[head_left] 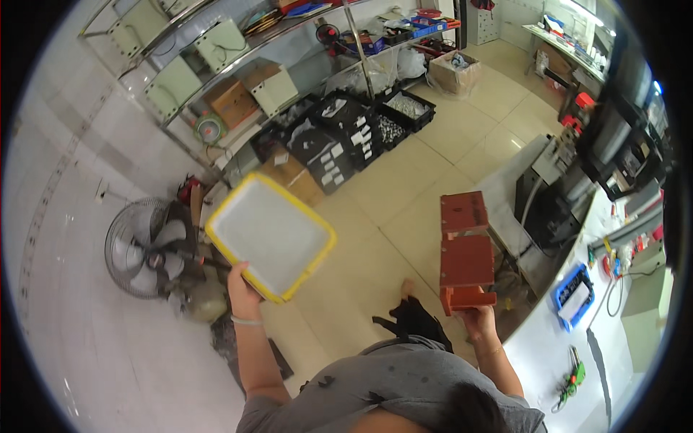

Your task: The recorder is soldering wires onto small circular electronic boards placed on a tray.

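My left hand [244, 290] grips the near edge of a shallow tray [271, 234] with a yellow rim and a pale grey face. The tray hangs tilted over the floor at the left, with nothing seen on it. At the right, my right hand [478, 322] is closed around the lower end of a red-brown wooden piece [467, 260] made of joined boards, perhaps a small stool. A slot shows in its far board. The fingers of that hand are partly hidden beneath the wood.
A standing fan [150, 249] is left of the tray. Shelving [253, 50] with metal boxes lines the far wall, black crates [406, 108] below it. A white workbench [534, 361] on the right carries a blue bin [574, 297], a green tool [574, 381] and a black machine [556, 206].
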### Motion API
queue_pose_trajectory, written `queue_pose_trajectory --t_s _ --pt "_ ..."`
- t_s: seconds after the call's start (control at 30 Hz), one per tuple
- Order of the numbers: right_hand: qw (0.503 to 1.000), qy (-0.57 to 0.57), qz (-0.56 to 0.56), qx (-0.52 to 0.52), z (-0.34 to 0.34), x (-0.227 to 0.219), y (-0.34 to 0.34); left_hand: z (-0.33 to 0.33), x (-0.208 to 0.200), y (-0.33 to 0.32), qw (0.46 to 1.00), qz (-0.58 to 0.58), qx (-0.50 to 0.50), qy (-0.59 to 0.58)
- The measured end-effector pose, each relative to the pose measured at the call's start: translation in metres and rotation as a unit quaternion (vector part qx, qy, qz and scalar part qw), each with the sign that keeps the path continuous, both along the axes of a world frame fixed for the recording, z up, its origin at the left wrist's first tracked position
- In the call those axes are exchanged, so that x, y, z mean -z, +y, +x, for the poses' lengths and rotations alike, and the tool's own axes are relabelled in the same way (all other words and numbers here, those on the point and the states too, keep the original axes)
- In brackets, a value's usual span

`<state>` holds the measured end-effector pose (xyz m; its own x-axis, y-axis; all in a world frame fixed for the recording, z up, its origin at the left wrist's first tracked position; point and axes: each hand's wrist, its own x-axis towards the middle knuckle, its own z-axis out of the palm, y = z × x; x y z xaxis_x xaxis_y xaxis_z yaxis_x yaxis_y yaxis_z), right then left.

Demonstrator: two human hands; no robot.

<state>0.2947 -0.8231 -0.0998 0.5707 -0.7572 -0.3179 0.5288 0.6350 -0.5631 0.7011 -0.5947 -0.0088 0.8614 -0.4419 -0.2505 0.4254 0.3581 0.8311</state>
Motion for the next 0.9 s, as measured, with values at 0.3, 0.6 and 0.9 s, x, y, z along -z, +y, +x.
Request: queue_pose_trajectory --t_s 0.3,0.6,0.9 --pt "0.999 0.02 -0.026 0.031 0.206 0.002 -0.266 0.198 0.099 -0.237 0.997 -0.004 -0.008 0.074" --pt "0.995 -0.023 -0.037 0.095 0.368 0.025 -0.496 0.411 0.068 -0.44 0.997 0.026 -0.046 0.063" --pt "0.98 -0.029 -0.067 0.187 0.453 0.033 -0.69 0.723 -0.026 -0.819 0.979 -0.164 -0.086 -0.08"
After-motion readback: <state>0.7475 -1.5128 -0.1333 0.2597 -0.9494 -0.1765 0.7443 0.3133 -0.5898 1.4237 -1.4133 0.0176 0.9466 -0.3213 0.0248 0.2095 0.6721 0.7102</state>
